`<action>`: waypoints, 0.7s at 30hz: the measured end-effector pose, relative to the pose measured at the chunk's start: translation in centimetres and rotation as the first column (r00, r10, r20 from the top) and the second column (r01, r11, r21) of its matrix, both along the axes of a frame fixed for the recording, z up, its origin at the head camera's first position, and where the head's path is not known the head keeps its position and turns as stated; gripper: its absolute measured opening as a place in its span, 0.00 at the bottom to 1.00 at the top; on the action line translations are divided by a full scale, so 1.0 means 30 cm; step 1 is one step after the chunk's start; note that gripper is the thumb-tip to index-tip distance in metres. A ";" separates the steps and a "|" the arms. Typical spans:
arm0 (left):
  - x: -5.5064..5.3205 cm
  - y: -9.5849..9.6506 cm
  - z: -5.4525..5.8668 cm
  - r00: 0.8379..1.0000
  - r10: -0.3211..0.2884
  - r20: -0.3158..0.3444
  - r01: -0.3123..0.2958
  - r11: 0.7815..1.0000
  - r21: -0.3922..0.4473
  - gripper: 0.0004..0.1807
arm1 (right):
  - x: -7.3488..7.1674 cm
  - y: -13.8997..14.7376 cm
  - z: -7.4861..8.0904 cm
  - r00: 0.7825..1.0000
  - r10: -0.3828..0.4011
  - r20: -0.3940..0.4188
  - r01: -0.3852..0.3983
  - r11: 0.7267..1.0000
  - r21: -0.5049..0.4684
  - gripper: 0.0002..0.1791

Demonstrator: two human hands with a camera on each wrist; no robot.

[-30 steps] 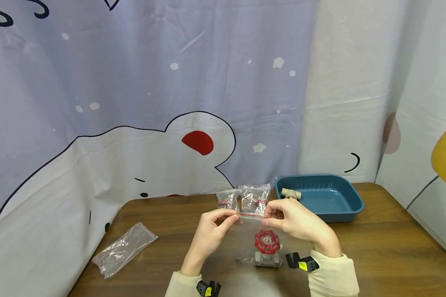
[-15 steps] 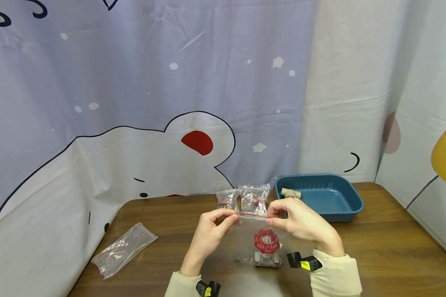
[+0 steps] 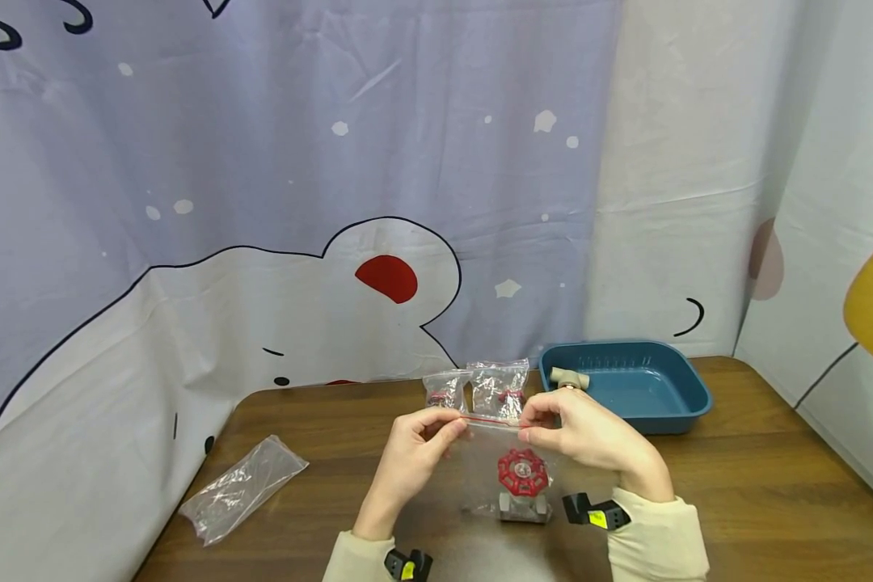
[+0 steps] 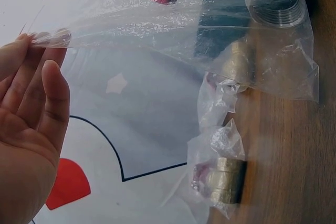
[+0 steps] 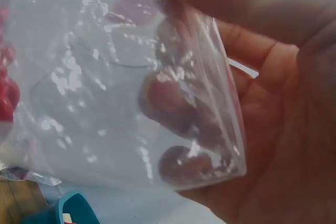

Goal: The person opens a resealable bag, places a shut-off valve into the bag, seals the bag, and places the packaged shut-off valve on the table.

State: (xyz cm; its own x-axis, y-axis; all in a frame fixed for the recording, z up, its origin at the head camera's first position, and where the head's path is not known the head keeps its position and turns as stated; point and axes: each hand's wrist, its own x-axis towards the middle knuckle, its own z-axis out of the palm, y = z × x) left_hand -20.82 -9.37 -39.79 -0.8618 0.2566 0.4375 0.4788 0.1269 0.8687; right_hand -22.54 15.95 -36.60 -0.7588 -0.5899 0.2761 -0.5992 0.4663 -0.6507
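Clear bag (image 3: 483, 467) spans left hand (image 3: 409, 459) and right hand (image 3: 598, 435), both pinching its mouth (image 3: 491, 420), enclosed valve (image 3: 523, 482) below, nearer the right.

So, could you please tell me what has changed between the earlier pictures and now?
The right hand has shifted slightly to the right along the top of the clear bag, away from the left hand. Nothing was let go: both hands pinch the bag, as before. The valve, two small bags, flat bag and blue tray stayed put.
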 end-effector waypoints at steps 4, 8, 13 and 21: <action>0.000 0.000 -0.002 1.000 0.000 0.002 0.000 1.000 0.000 0.05 | -0.003 -0.005 -0.008 1.000 -0.001 -0.021 0.001 0.999 -0.032 0.06; -0.001 0.000 -0.002 1.000 0.008 -0.006 -0.008 1.000 -0.005 0.04 | -0.004 -0.007 -0.010 0.999 -0.017 -0.043 0.015 0.999 -0.041 0.09; -0.002 0.002 0.001 1.000 0.013 -0.011 -0.013 1.000 -0.008 0.04 | -0.002 -0.002 -0.001 0.999 -0.042 0.000 0.042 0.999 -0.011 0.07; 0.001 0.002 0.001 1.000 0.009 0.000 -0.009 1.000 -0.003 0.04 | 0.004 0.033 -0.001 0.999 -0.041 0.021 0.041 0.999 0.010 0.07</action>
State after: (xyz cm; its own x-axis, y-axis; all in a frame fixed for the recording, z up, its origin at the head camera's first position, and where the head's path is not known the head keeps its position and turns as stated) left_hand -20.80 -9.32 -39.77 -0.8641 0.2499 0.4370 0.4779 0.1341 0.8681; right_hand -22.43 16.93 -36.63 -0.7882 -0.5606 0.2538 -0.5653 0.4965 -0.6587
